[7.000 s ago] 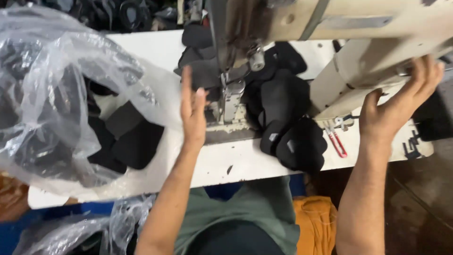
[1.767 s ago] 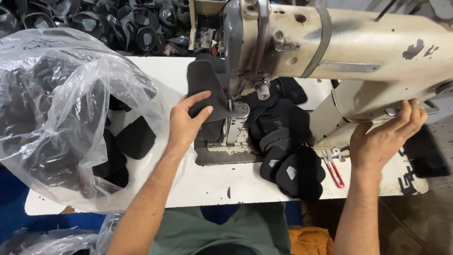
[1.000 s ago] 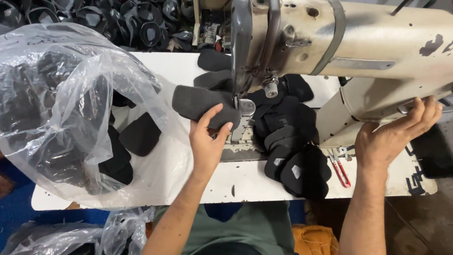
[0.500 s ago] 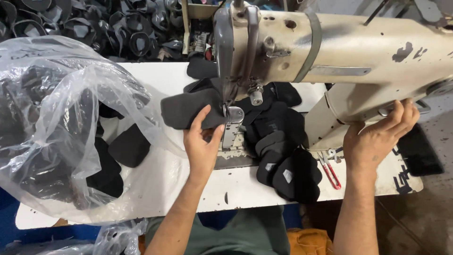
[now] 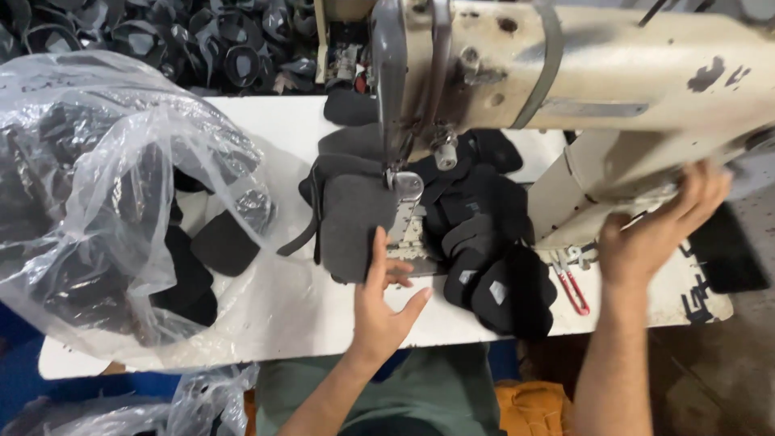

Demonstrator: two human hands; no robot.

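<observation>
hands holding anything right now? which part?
Left hand lies on the near edge of the dark fabric piece, pressing, not gripping. Right hand rests on the sewing machine at its right end; grip unclear.

Sewing workshop, industrial sewing machine (image 5: 565, 81), stacked cut pieces (image 5: 492, 258)

Wearing a plain green short-sleeved cotton shirt (image 5: 379, 396); showing both forearms bare, no rings or watch.

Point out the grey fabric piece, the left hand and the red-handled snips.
grey fabric piece (image 5: 351, 226), head view, middle of the panel.
left hand (image 5: 381, 303), head view, back of the hand.
red-handled snips (image 5: 571, 282), head view, red handle.
</observation>
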